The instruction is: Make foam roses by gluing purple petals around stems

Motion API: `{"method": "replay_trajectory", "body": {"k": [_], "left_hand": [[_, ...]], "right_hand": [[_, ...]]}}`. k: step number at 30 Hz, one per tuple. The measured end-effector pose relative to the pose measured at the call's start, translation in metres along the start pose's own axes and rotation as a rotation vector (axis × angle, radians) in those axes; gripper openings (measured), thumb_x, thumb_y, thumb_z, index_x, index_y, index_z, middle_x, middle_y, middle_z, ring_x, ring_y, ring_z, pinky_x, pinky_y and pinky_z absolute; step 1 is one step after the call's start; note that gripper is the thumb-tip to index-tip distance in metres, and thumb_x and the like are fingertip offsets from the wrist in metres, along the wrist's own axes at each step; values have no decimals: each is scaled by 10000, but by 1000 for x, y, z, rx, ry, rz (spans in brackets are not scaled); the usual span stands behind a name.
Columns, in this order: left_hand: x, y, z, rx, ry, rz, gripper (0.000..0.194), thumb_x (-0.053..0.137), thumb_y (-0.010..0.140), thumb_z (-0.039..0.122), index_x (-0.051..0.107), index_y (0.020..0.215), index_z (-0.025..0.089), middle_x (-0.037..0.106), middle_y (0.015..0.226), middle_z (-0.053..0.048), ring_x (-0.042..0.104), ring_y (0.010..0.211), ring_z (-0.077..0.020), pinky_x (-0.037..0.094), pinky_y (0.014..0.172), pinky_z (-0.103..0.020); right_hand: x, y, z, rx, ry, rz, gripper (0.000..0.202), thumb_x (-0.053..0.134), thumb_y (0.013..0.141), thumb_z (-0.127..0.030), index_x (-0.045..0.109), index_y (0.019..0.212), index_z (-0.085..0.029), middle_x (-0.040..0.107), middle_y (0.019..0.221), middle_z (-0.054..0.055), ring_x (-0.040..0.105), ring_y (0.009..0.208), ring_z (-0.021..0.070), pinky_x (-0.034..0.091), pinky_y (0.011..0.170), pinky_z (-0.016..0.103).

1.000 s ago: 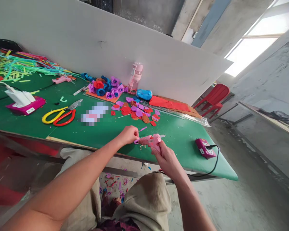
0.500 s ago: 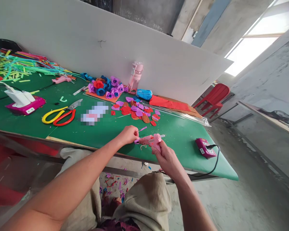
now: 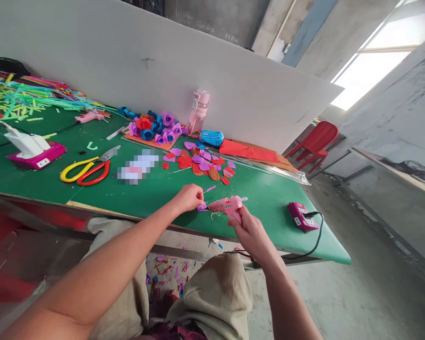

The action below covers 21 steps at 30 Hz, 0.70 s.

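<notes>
My right hand (image 3: 246, 224) is wrapped round the handle of a pink glue gun (image 3: 226, 206), with a clear glue stick poking out of its back end. The gun's dark nozzle points left, close beside a small purple paper piece (image 3: 201, 207). My left hand (image 3: 190, 197) pinches that piece just above the green tabletop; its fingertips partly hide it. A thin purple strip (image 3: 210, 188) lies right behind my left fingers. Farther back are loose red, purple and brown paper petals (image 3: 203, 163).
Finished paper flowers (image 3: 156, 127) sit on an orange sheet at the back. Yellow-and-red-handled scissors (image 3: 90, 167) lie to the left. Purple power sockets (image 3: 302, 217) stand at the right, with a cord over the table's front edge. A pink bottle (image 3: 199, 113) stands by the white panel.
My right hand has drawn the glue gun slightly to the right, away from my left fingers. More of the purple piece and the nozzle show now. My left hand stays in place.
</notes>
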<state>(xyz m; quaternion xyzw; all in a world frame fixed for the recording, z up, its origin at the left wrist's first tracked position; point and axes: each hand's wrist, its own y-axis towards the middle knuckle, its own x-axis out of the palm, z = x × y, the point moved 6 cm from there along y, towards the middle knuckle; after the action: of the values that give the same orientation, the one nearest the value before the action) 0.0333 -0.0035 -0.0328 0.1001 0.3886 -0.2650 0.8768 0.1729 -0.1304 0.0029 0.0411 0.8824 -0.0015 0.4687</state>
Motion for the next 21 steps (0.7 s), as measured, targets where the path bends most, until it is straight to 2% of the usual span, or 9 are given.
{"method": "replay_trajectory", "body": {"k": [5,9,13,17,21], "left_hand": [[0,0,1,-7,-4,-3,57,620,620,157,613,564,164,597,571,9,522,571,-126,342,558,-239],[1,0,0,-16,-29,-1,62,616,615,138,614,560,166,598,570,8,525,573,-126,346,563,-237],[2,1,-2,5,-31,3,79,590,620,123,618,561,166,612,584,-2,534,583,-132,346,559,-239],[3,2,-4,10,-42,6,94,571,612,105,617,553,163,615,583,-3,536,592,-133,348,559,-237],[4,-2,-2,-26,-251,-51,42,601,612,141,611,573,151,596,579,4,506,561,-111,351,547,-229]], "right_hand": [[-4,0,0,2,19,17,216,374,865,-382,485,909,-201,636,743,36,559,639,179,364,557,254],[-10,-2,4,45,106,12,250,379,864,-414,504,833,-200,582,624,2,505,534,144,358,522,246],[-13,-7,16,126,311,-14,290,428,842,-474,508,819,-196,497,513,-36,430,423,111,340,450,234],[-10,-14,27,216,594,-72,342,481,804,-534,511,783,-194,431,486,-56,387,413,92,329,415,220],[-9,-13,37,263,844,-54,324,619,730,-484,516,796,-184,478,547,-53,366,430,64,324,402,196]]}}
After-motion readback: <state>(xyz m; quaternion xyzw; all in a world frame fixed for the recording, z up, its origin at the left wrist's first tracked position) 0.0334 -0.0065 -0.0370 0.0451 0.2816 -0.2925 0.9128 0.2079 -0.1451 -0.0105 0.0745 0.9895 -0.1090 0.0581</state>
